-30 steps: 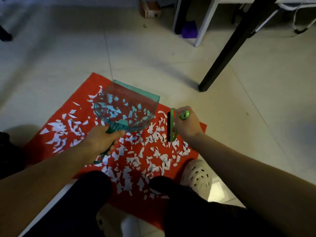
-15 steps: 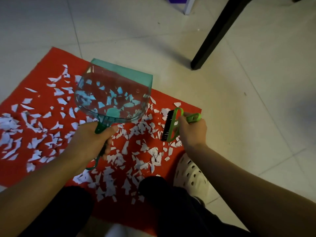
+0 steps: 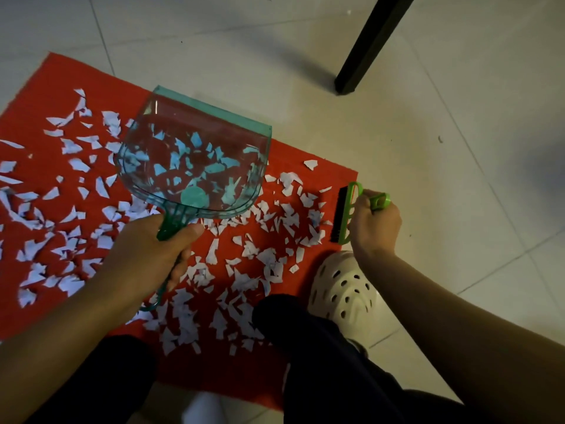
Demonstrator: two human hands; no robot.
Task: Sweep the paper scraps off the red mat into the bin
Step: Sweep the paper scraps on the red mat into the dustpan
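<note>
A red mat (image 3: 39, 81) lies on the tiled floor, strewn with several white paper scraps (image 3: 260, 258). My left hand (image 3: 146, 258) grips the green handle of a clear teal dustpan (image 3: 195, 157), which is held tilted above the mat's middle. My right hand (image 3: 374, 226) grips a small green hand brush (image 3: 345, 214). Its black bristles face left and stand at the mat's right edge, beside the scraps. No bin is in view.
A black table leg (image 3: 367, 47) stands on the floor beyond the mat at the upper right. My white perforated clog (image 3: 342, 289) rests by the mat's right edge, and my dark trouser legs (image 3: 321, 362) cover the mat's near edge.
My right hand has carried the brush rightward to the mat's right edge. The dustpan stays lifted in my left hand, and my view has tilted further down.
</note>
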